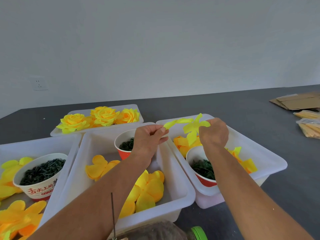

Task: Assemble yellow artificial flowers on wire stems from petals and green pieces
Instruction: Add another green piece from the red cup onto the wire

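Note:
Both hands are raised over the white bins. My left hand (pixel 150 137) pinches one end of a yellow petal piece (pixel 178 122) between thumb and fingers. My right hand (pixel 213 133) grips the other side of the same star-shaped yellow petal layer (pixel 194 129). A thin dark wire stem (pixel 112 215) stands upright near my left forearm at the bottom. Three finished yellow flowers (pixel 103 116) lie in the far tray (pixel 135 108). Loose yellow petals (pixel 149 187) fill the middle bin (pixel 188 193).
Paper cups of dark green pieces stand in the bins: left cup (pixel 40 172), middle cup (pixel 125 144), right cup (pixel 202 167). The right bin (pixel 270 163) holds more petals. Cardboard (pixel 297 101) and bagged items (pixel 310 129) lie at the far right. A green cap (pixel 199 232) shows at the bottom.

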